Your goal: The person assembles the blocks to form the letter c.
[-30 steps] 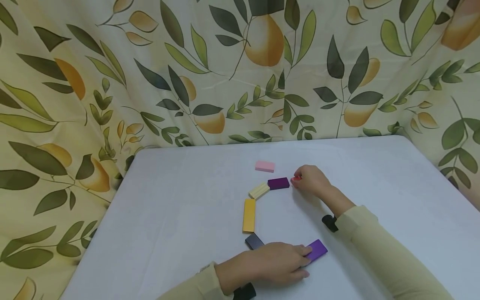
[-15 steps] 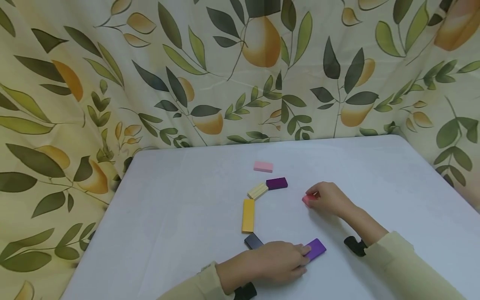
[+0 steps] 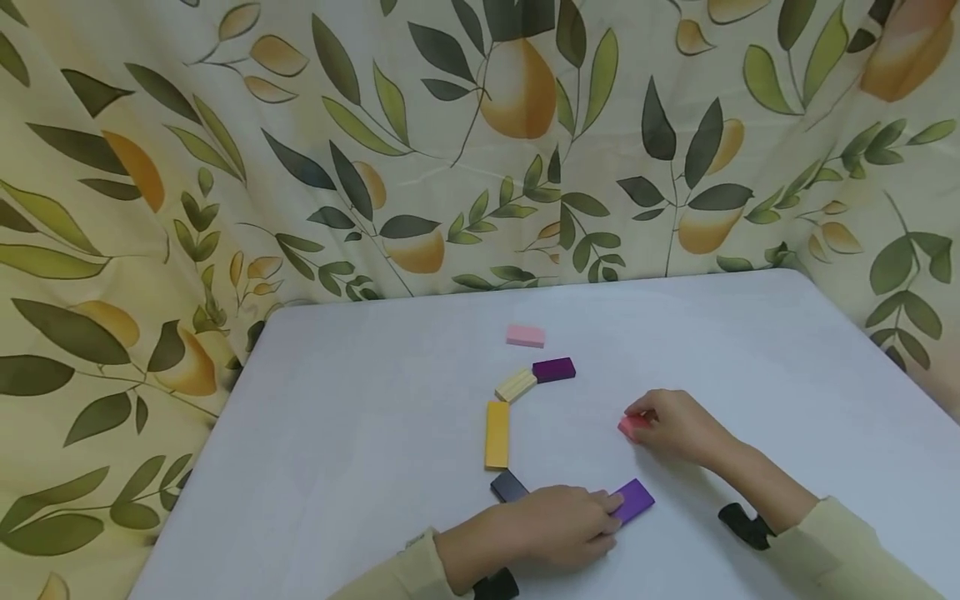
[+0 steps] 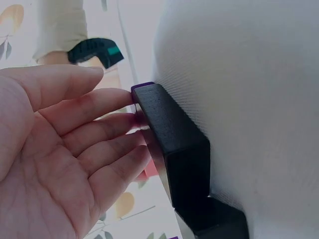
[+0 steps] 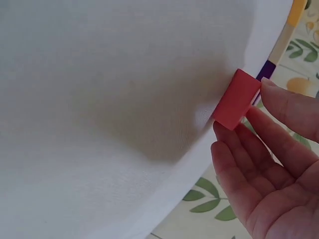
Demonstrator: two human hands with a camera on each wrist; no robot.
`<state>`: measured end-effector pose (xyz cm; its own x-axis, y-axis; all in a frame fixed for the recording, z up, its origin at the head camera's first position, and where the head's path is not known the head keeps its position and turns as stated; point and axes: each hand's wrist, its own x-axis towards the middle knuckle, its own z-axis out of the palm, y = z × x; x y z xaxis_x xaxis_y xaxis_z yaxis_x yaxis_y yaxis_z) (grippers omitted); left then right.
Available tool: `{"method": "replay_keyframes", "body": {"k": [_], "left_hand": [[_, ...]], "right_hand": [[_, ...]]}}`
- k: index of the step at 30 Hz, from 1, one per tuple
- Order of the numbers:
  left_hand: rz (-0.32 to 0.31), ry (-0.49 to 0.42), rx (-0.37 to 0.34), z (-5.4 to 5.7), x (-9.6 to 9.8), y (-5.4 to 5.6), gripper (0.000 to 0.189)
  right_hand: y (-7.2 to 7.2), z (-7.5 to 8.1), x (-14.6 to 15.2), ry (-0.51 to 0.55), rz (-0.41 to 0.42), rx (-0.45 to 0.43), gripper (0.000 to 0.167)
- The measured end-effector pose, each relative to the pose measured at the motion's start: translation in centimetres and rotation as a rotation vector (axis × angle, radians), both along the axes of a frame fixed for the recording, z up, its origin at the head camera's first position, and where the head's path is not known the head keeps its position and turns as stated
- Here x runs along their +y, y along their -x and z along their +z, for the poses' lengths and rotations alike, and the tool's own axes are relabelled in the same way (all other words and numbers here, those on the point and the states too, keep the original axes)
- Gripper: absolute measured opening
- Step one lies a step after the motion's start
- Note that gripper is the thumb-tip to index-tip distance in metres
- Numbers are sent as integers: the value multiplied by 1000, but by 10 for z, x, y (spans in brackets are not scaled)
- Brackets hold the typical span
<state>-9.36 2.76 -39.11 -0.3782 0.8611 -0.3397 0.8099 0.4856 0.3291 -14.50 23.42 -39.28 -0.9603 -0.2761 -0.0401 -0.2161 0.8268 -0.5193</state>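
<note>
In the head view my right hand (image 3: 681, 425) pinches a coral-red block (image 3: 633, 427) between thumb and fingers at the right of the table. The right wrist view shows that red block (image 5: 237, 99) at the fingertips. My left hand (image 3: 558, 527) lies palm down with straight fingers, its fingertips on a purple block (image 3: 633, 500). A dark block (image 4: 174, 134) beside those fingers shows in the left wrist view; the hand covers it from above. Left of the hand, a dark grey block (image 3: 509, 486) is partly covered.
A curved row runs up from the dark grey block: a yellow block (image 3: 497, 435), a cream grooved block (image 3: 516, 385) and a dark purple block (image 3: 554, 370). Behind it lies a light pink block (image 3: 525, 336). A leaf-and-fruit patterned curtain (image 3: 330, 192) hangs behind the white table (image 3: 360, 400).
My right hand has moved from the dark purple block's right end toward me and to the right, carrying the red block. The left hand has stayed by the purple block.
</note>
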Motion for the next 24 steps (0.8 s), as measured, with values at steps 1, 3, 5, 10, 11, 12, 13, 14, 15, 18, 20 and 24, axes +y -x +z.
{"method": "replay_keyframes", "body": {"k": [1,3,5,10,11,12,13,14,15,18,20,24], "left_hand": [[2,4,-3,0,1,0,37],[3,10,-2,0,2,-1,37],[5,16,-1,-1,2,-1,37],[-5,13,12,0,1,-1,36],[-9,12,16,0,1,-1,36],[-13,13,22,0,1,-1,35],[-16,14,27,1,1,-1,35],[-20,17,34,1,1,0,36],[-24,20,40,2,1,0,36],[-27,27,48,3,2,0,36],[-31,30,55,3,2,0,36],[-38,34,62,4,3,0,36]], "right_hand": [[-3,0,1,6,3,1,19],[-9,0,3,15,15,-8,19],[-15,0,3,22,23,-6,19],[-24,0,3,23,36,4,18],[-25,0,2,21,40,5,18],[-25,0,2,20,43,5,18],[-26,0,2,17,49,7,18],[-27,0,2,17,54,6,19],[-27,0,3,17,59,5,19],[-30,1,4,17,64,-4,20],[-31,1,4,17,63,-17,21],[-34,2,6,18,76,-28,21]]}}
